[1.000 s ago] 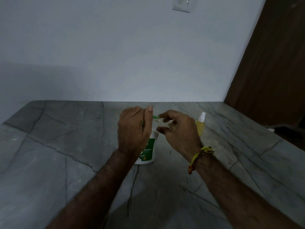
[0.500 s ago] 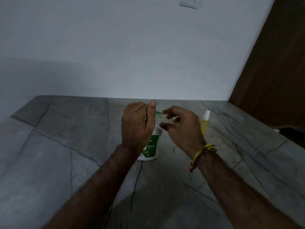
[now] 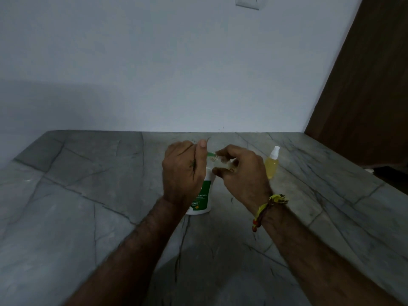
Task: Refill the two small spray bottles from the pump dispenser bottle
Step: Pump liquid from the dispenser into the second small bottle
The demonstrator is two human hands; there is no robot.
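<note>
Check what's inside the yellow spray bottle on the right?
The yellow spray bottle holds yellow liquid through most of its body, under a white spray top. Its base on the table is partly covered by the right hand.

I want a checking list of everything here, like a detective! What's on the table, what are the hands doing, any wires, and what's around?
Surface: grey stone table with dark veins.
Job's things: white and green pump bottle stands behind the left wrist; small clear bottle held up at the green spout; small yellow spray bottle upright, capped, to the right.
Clutter: nothing seen.
Hands: left hand curled around the pump top; right hand pinches the clear bottle.
Cables: nothing seen.
Surroundings: pale wall, wall switch, brown door.
</note>
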